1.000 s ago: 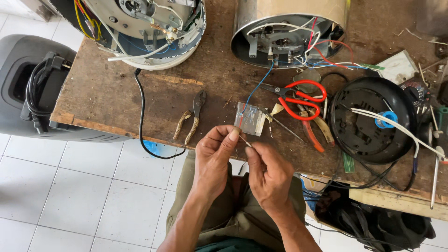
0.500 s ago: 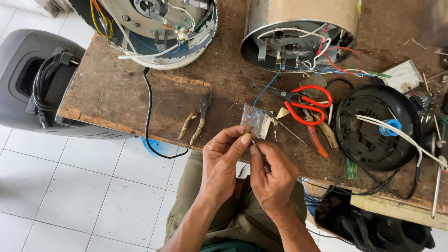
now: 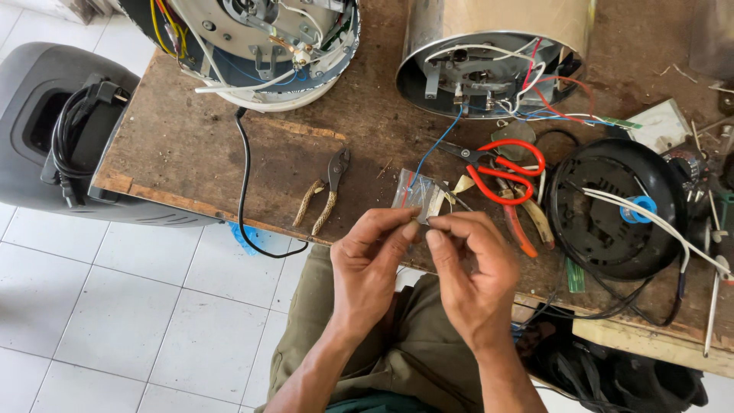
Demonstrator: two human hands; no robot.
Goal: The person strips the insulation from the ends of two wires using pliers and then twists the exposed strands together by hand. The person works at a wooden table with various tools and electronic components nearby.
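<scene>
Left hand (image 3: pixel 371 268): lower centre of the frame, thumb and forefinger pinched narrow on a small part at the near edge of the bench; the part is too small to identify.
Right hand (image 3: pixel 474 271): just right of the left hand, fingertips closed against the same small part; the two hands touch at the fingertips.
Clear plastic bag (image 3: pixel 417 197): lies flat on the bench just above the fingertips, centre of the frame; thin blue and red wires run from it up to the steel appliance.
Workbench (image 3: pixel 176 153): worn wooden top; its near edge runs from left centre down to lower right, and the hands work right over that edge.
Pliers (image 3: pixel 325 191): left of the bag, handles toward the near edge, apart from both hands.
Red-handled scissors (image 3: pixel 501 168): right of the bag, near the right hand but not touching it.
Steel appliance (image 3: pixel 489 57): upper centre, on its side, wiring exposed.
White appliance base (image 3: pixel 252 46): upper left, overturned, a black cord trailing over the bench edge.
Black round base (image 3: pixel 612 206): right of the frame, white cables across it.
Open room: bare wood lies between pliers and left bench end; the right side is crowded.
Floor (image 3: pixel 115 321): white tiles, lower left.
</scene>
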